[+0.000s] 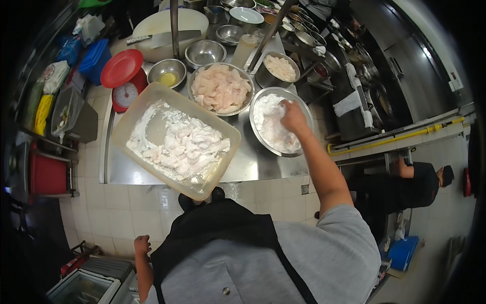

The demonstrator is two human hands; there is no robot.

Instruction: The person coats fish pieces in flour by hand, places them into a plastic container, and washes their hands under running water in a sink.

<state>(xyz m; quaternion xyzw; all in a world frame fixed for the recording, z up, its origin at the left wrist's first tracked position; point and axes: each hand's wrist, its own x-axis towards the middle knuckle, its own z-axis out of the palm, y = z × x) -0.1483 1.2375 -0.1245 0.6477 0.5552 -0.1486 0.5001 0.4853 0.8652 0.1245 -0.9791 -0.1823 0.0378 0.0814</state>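
My right hand [293, 118] reaches into a steel bowl [309, 112] of white flour [264, 112]. Its fingertips are down in the flour, so whether they grip anything is hidden. My left hand [142, 245] hangs low at my side, away from the table, its fingers curled with nothing visible in them. Left of the flour bowl, a steel bowl of raw pale meat slices [221, 88] stands on the table. A large plastic tub [227, 167] holds flour-coated meat pieces [190, 147] and loose flour; its near corner juts past the table edge.
Behind the tub are a red dial scale [122, 96], a bowl with yellow liquid [168, 78] and a cleaver [174, 38] on a round cutting board [152, 24]. A pot of pale strips [280, 69] stands behind the flour bowl. A co-worker [412, 185] is at the right.
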